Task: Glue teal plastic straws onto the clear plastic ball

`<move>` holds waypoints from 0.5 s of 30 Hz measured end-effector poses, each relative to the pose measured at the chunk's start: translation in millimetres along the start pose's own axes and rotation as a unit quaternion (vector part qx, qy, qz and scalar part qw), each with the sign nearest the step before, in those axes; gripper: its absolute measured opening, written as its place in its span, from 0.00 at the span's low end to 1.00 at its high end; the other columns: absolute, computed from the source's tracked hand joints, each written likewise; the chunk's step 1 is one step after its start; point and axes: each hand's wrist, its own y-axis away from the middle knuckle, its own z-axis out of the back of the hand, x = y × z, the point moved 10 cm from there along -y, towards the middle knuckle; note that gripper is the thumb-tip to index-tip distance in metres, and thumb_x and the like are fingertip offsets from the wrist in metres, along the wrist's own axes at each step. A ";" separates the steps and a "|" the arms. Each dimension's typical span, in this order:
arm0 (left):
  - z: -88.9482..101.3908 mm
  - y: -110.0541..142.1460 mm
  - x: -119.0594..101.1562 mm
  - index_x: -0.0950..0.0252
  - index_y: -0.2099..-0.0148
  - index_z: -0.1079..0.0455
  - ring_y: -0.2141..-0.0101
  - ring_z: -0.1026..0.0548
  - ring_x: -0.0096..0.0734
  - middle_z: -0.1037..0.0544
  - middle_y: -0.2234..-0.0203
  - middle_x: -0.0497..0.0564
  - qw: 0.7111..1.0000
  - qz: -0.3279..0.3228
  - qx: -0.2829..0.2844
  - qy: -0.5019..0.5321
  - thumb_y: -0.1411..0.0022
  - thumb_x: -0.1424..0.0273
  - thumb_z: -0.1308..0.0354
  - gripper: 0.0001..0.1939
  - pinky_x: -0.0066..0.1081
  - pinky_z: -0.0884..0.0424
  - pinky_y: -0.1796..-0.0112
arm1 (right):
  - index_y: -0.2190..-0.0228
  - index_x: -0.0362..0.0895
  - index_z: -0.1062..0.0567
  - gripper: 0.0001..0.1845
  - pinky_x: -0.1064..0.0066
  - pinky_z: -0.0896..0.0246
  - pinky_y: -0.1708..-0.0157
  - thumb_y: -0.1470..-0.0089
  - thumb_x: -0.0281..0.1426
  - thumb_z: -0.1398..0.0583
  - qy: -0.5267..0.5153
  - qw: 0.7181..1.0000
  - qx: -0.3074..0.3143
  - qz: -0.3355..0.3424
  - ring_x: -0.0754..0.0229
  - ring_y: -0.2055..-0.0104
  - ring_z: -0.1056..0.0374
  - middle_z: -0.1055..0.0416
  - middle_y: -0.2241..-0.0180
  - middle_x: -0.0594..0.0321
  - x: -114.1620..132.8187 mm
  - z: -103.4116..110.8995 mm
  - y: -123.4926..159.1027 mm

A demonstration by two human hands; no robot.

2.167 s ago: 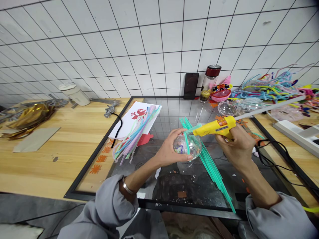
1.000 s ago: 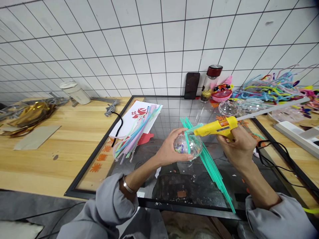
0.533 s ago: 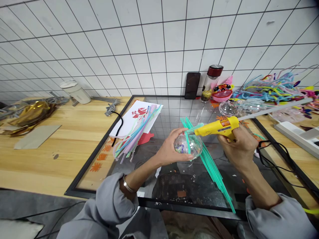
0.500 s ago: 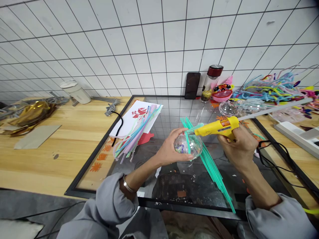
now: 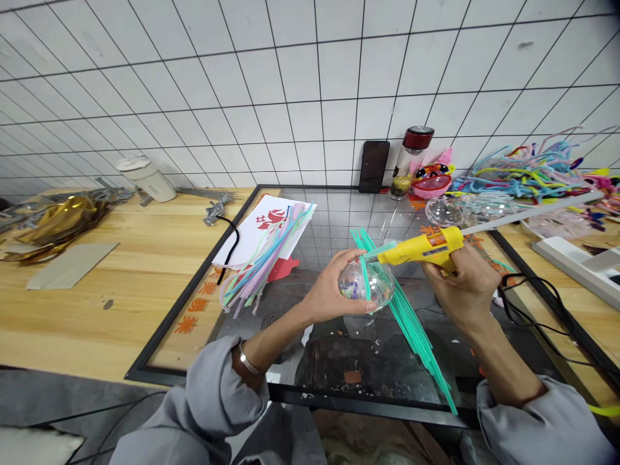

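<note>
My left hand (image 5: 332, 290) is closed around a clear plastic ball (image 5: 382, 284), its thumb and fingers at the ball's left side. A green pipe cleaner (image 5: 365, 278) runs down over the ball, with my fingers at its ends. In my right hand (image 5: 465, 284) is a yellow hot glue gun (image 5: 423, 248), a long white glue stick (image 5: 533, 212) poking out of its back. The gun's nozzle points left at the top of the pipe cleaner; whether it touches is too small to tell. Beneath the ball lies a bundle of green pipe cleaners (image 5: 416, 329) on the glass.
Pastel pipe cleaners (image 5: 271, 258) lie on white paper (image 5: 242, 234) to the left. A phone (image 5: 374, 166) and a glass bottle (image 5: 407, 169) stand by the tiled wall. At right are a heap of colourful pipe cleaners (image 5: 523, 169), a white power strip (image 5: 581, 261) and black cable (image 5: 537, 320).
Almost nothing differs. The glue gun and my right hand have shifted very slightly; my left hand keeps its hold on the ball.
</note>
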 end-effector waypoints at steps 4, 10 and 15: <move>0.4 0.0 -0.4 0.62 0.40 0.38 0.42 0.35 0.51 0.33 0.43 0.58 1.000 0.007 0.001 0.000 0.59 0.61 0.27 0.45 0.49 0.41 0.39 | 0.79 0.51 0.41 0.12 0.66 0.44 0.75 0.49 0.33 0.43 -0.006 0.999 0.022 -0.042 0.58 0.75 0.36 0.34 0.79 0.62 -7.4 -3.3 0.0; 0.8 0.1 0.1 0.62 0.39 0.38 0.42 0.34 0.52 0.32 0.44 0.58 1.000 0.011 0.001 -0.009 0.59 0.60 0.27 0.45 0.50 0.40 0.40 | 0.79 0.51 0.42 0.12 0.65 0.45 0.75 0.50 0.33 0.43 -0.008 0.999 0.005 -0.053 0.58 0.76 0.36 0.35 0.80 0.62 -7.2 1.4 -0.1; 0.7 0.2 -0.5 0.62 0.40 0.38 0.42 0.35 0.52 0.33 0.43 0.58 1.000 0.014 0.002 -0.007 0.58 0.61 0.27 0.44 0.50 0.41 0.39 | 0.80 0.51 0.44 0.13 0.66 0.47 0.75 0.53 0.32 0.43 -0.021 0.997 -0.003 -0.068 0.59 0.77 0.40 0.38 0.81 0.65 -7.9 1.0 1.0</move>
